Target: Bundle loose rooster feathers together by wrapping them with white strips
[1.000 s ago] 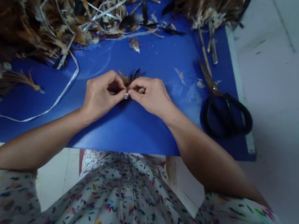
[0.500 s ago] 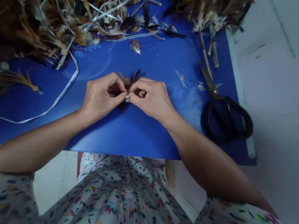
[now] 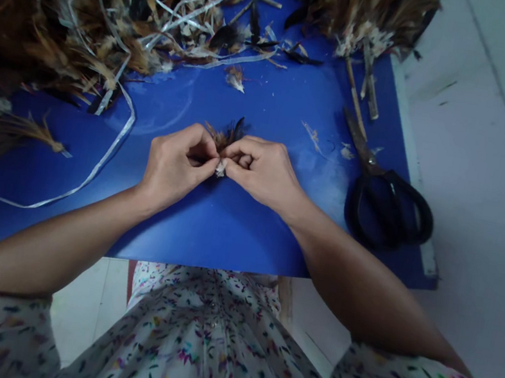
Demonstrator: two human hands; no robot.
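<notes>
Over the near part of the blue table [image 3: 226, 230], we see the left hand [image 3: 172, 158] and right hand [image 3: 263, 168], thumb and forefinger of each pinching the small feather bundle [image 3: 222, 138] near its base. It sits between them: pale, ragged base toward us, brown and black plumes pointing away. At right, we note black-handled scissors [image 3: 372, 162]; farther off, at left, white ribbon [image 3: 121, 136] trails from a brown feather heap [image 3: 31, 26].
</notes>
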